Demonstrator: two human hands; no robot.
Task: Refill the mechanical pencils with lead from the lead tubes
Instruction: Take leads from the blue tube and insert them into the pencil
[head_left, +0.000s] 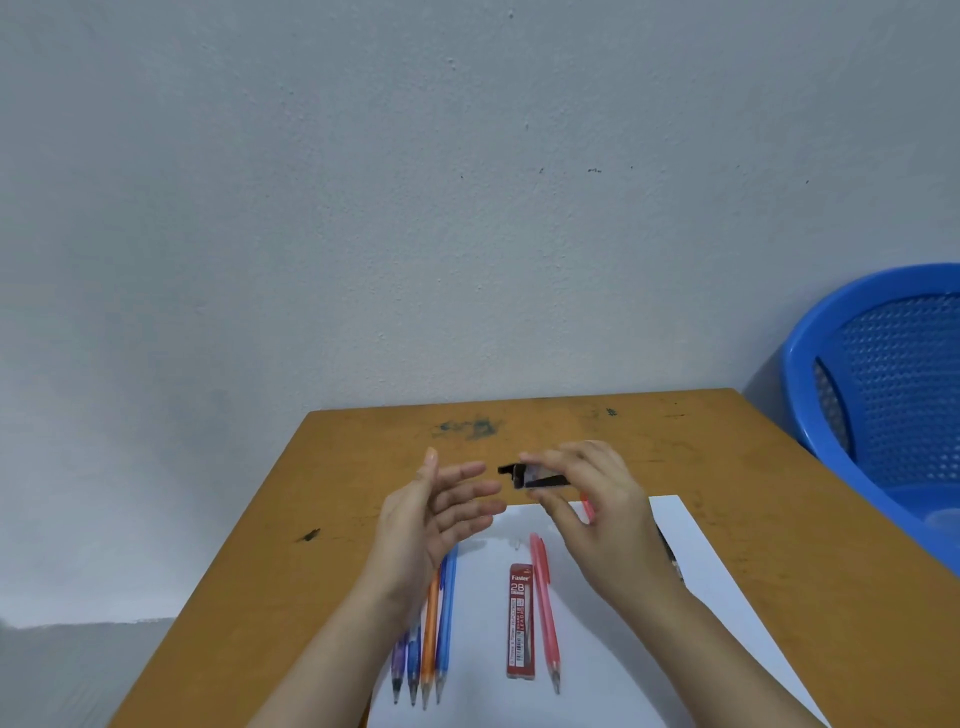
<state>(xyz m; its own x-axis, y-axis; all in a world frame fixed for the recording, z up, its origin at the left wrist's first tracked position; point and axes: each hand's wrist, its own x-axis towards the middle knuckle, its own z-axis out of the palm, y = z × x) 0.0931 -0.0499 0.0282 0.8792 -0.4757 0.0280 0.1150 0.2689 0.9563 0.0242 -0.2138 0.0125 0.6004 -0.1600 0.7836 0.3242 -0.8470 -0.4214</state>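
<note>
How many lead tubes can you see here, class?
2. The red lead tube lies on the white paper, left of the pink pencil. The black lead tube is pinched by the right hand above the table. More may be hidden under the right forearm.

Scuffed wooden table (727, 467) against pale wall (363, 208), perhaps plaster.
</note>
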